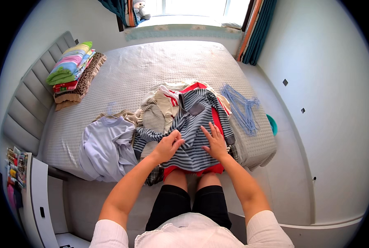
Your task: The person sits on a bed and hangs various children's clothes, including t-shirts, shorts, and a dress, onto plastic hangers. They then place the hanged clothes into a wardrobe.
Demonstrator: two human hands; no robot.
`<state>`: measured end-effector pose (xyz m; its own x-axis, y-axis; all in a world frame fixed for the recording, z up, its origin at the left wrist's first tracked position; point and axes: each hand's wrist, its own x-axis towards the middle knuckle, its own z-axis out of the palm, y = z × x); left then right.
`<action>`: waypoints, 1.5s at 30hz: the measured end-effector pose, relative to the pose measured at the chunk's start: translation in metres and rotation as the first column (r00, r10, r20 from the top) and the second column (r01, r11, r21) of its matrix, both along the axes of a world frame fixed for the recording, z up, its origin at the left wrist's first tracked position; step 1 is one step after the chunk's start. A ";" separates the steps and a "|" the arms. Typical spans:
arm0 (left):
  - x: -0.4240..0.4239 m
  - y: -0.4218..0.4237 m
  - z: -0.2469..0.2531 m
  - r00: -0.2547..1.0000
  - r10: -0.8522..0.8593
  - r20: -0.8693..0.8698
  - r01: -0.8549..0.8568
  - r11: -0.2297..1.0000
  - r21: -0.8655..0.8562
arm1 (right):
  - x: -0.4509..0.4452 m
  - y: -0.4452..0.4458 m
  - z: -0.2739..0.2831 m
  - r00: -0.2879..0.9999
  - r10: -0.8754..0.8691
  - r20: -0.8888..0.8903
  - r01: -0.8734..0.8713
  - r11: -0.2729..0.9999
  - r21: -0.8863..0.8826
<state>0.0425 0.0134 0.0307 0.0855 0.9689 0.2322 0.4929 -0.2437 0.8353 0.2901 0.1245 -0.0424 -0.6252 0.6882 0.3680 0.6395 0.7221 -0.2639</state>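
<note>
A blue-grey striped long-sleeved shirt [200, 148] with a dark collar and chest pocket lies spread on top of a heap of clothes at the bed's near edge. My left hand [169, 146] has its fingers curled on a fold of this shirt, near its left side. Flat against the striped front, with fingers spread, rests my right hand [215, 141]. Beneath are a cream-and-black striped garment [150, 119], a cream garment with red trim [166, 104], and red cloth [214, 169] that shows below the hem.
Left of the heap lies a pale lavender top [107, 145] over beige clothing with a hanger. Blue hangers [242, 108] lie to the right on the bed [184, 62]. Folded bedding [71, 68] is stacked by the headboard [29, 90]. A white cabinet [41, 192] stands at near left.
</note>
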 end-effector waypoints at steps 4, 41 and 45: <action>-0.002 -0.028 0.010 0.984 -0.156 0.082 0.170 0.963 -0.210 | -0.008 0.001 -0.032 0.985 0.129 0.111 -0.145 0.979 0.146; -0.042 0.020 -0.085 0.801 0.436 -0.409 -0.480 0.878 -0.003 | 0.078 0.017 -0.047 0.830 -0.530 0.173 0.556 0.771 -0.309; -0.057 0.039 -0.085 0.631 0.451 -0.631 -0.431 0.880 0.199 | 0.113 0.020 -0.044 0.780 -0.617 0.106 0.621 0.743 -0.251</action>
